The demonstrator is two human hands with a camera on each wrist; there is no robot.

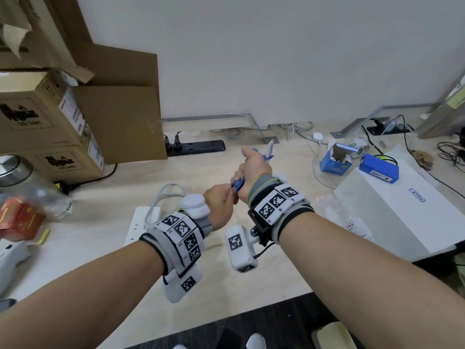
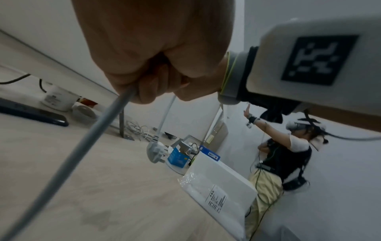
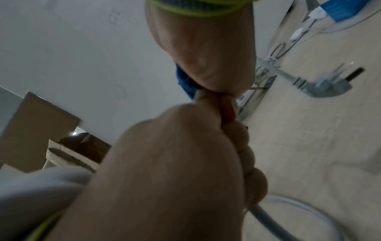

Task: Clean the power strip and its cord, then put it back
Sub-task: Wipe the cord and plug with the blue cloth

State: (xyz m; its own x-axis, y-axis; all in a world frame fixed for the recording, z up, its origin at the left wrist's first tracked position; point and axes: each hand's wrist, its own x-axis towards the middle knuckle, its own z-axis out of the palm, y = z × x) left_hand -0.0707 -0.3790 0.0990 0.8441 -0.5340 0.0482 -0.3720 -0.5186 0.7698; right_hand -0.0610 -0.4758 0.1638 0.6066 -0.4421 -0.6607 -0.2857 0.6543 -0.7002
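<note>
A white power strip (image 1: 141,225) lies flat on the pale wooden table (image 1: 125,177), partly hidden by my left wrist. Its grey cord (image 1: 163,191) loops up off the table to my hands. My left hand (image 1: 227,197) grips the cord (image 2: 82,146) with curled fingers. Just beyond it, my right hand (image 1: 253,167) grips a blue cloth (image 1: 237,184) wrapped round the cord. The plug (image 1: 269,148) sticks out past the right fist. In the right wrist view the blue cloth (image 3: 183,79) shows beside my right hand (image 3: 206,65), and the plug (image 3: 329,86) hangs free above the table.
A black power strip (image 1: 198,147) with plugs in it lies along the back wall. Cardboard boxes (image 1: 45,122) and a glass jar (image 1: 25,187) crowd the left. A white box (image 1: 392,205) and blue boxes (image 1: 334,162) sit at the right. Another person (image 2: 288,154) stands beyond the table.
</note>
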